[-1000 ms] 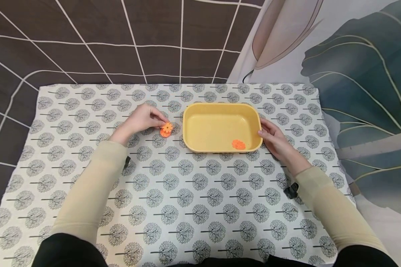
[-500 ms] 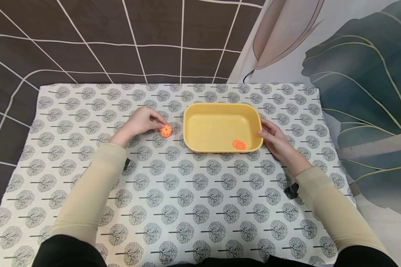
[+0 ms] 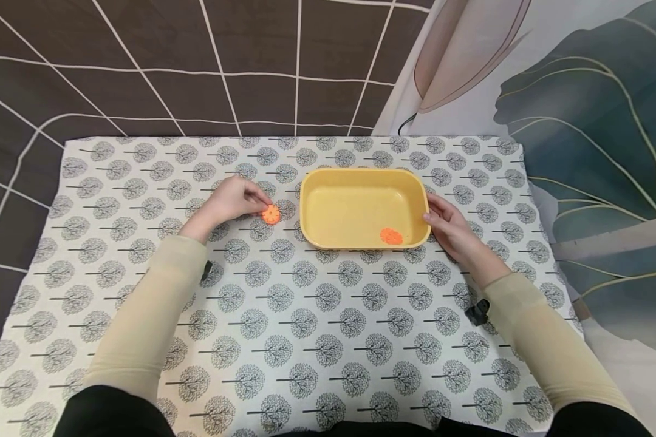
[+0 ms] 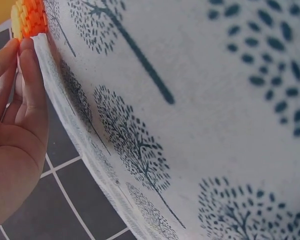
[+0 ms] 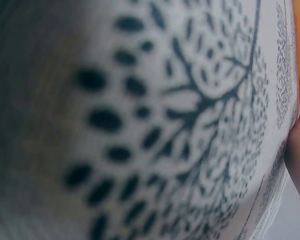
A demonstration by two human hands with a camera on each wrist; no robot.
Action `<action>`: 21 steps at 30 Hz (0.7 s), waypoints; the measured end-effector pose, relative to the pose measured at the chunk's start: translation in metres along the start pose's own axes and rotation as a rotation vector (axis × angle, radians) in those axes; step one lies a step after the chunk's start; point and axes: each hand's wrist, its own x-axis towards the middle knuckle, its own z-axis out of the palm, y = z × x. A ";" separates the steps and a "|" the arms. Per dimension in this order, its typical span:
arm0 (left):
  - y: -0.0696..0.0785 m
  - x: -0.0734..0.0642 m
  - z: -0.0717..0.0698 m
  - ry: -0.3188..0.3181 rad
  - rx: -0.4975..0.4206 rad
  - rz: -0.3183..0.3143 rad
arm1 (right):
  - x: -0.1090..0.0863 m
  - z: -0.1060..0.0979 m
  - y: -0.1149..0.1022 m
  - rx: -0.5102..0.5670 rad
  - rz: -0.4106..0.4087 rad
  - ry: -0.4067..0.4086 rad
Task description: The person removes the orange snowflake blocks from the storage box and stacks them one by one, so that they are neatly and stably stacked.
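Observation:
Left of the yellow basin [image 3: 350,212], a small stack of round, notched orange plastic discs [image 3: 271,214] stands on the cloth. My left hand [image 3: 235,197] pinches its lighter top disc between thumb and fingertips. The left wrist view shows the stack's layered orange side [image 4: 32,17] at the fingertips, with a paler disc on the end. My right hand [image 3: 455,230] grips the basin's right end, thumb on the rim and fingers along the outer wall. Inside the basin, near its front right corner, lie orange discs [image 3: 391,237]; how many overlap there is unclear.
A white cloth [image 3: 306,340] printed with grey trees covers the table. Behind it hangs a dark curtain [image 3: 251,54] with white grid lines. A patterned curtain [image 3: 607,139] hangs along the right side.
The lighter disc in my left hand, earlier held slightly off the stack's far side, has come down and now lines up on top. The right hand and basin have stayed put.

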 end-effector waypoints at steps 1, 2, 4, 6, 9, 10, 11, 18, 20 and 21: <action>0.000 0.000 0.000 0.001 0.007 0.002 | 0.000 0.000 0.000 0.003 0.002 0.001; 0.000 0.000 0.000 0.002 0.014 0.005 | 0.000 0.000 0.000 0.004 0.002 0.001; -0.001 0.000 0.001 0.009 0.032 0.013 | 0.000 0.000 0.000 0.001 0.003 0.002; -0.001 0.000 0.002 0.017 0.052 0.018 | 0.000 0.000 0.000 0.005 0.002 0.001; -0.001 0.000 0.003 0.023 0.068 0.019 | -0.001 0.000 -0.001 0.004 0.003 0.001; -0.001 0.000 0.003 0.022 0.071 0.019 | -0.001 0.000 -0.001 0.004 0.005 0.001; -0.001 0.000 0.003 0.021 0.071 0.018 | -0.001 0.000 -0.001 0.009 0.004 0.001; 0.000 -0.001 0.000 0.018 0.038 0.005 | 0.000 -0.001 -0.001 -0.009 0.008 -0.006; 0.001 0.000 -0.001 0.033 0.043 0.008 | 0.000 -0.001 -0.001 -0.009 0.013 -0.004; 0.002 0.000 -0.002 0.041 0.050 0.014 | 0.000 -0.001 -0.001 -0.007 0.014 -0.003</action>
